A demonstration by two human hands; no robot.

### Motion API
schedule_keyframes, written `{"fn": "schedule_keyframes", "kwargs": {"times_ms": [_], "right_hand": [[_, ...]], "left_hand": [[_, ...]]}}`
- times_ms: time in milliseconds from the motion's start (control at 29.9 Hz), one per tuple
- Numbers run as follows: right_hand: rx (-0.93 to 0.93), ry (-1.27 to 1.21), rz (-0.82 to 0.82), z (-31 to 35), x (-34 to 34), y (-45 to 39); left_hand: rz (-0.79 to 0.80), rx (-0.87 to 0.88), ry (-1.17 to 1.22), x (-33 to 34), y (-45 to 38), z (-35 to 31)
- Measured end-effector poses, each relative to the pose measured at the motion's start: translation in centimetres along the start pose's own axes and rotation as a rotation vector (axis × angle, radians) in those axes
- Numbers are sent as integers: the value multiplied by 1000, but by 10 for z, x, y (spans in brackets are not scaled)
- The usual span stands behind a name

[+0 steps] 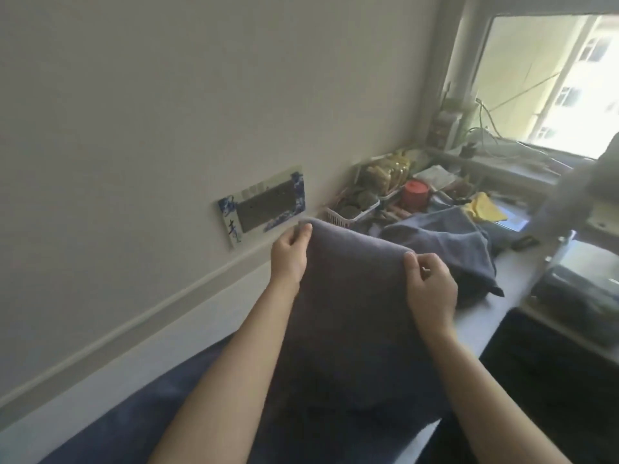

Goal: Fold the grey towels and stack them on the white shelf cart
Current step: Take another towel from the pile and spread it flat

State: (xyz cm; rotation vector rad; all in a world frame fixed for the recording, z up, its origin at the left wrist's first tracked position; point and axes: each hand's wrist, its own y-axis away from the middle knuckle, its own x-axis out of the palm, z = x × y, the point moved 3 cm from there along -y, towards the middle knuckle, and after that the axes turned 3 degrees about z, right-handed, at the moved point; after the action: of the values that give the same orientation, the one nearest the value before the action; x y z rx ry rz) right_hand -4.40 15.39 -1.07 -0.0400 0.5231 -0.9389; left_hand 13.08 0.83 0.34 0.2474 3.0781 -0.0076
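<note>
Where it hangs doubled over in mid-frame, the grey towel (348,316) is pinched at its upper fold corners by the left hand (288,254) and right hand (431,289). Just behind lies a second grey towel (449,249), crumpled on the counter (485,316). Beyond stand a white basket (351,214), a red jar (416,193) and a yellow cloth (485,206).

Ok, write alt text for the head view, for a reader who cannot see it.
Two bare hands hold up a grey towel by its top edge, the left hand and right hand each pinching a corner. Behind it, another grey towel lies crumpled on a cluttered counter below a window.
</note>
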Motion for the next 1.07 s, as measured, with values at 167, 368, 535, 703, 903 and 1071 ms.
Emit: {"fn": "schedule_keyframes", "kwargs": {"times_ms": [167,368,535,703,903,1071], "right_hand": [[183,492,521,-110,14,-25],[43,515,566,-167,21,-44],[26,458,578,-180,25,-51],[65,410,614,-195,24,-50],[39,458,682,-211,32,-52],[-10,433,630,-225,38,-53]], "left_hand": [[71,-323,-477,50,-7,111],[84,-625,-904,58,-4,173],[150,-146,-974,104,-19,155],[380,-218,-779,154,-27,167],[395,-364,-700,162,-27,189],[311,-389,-490,165,-24,192]]}}
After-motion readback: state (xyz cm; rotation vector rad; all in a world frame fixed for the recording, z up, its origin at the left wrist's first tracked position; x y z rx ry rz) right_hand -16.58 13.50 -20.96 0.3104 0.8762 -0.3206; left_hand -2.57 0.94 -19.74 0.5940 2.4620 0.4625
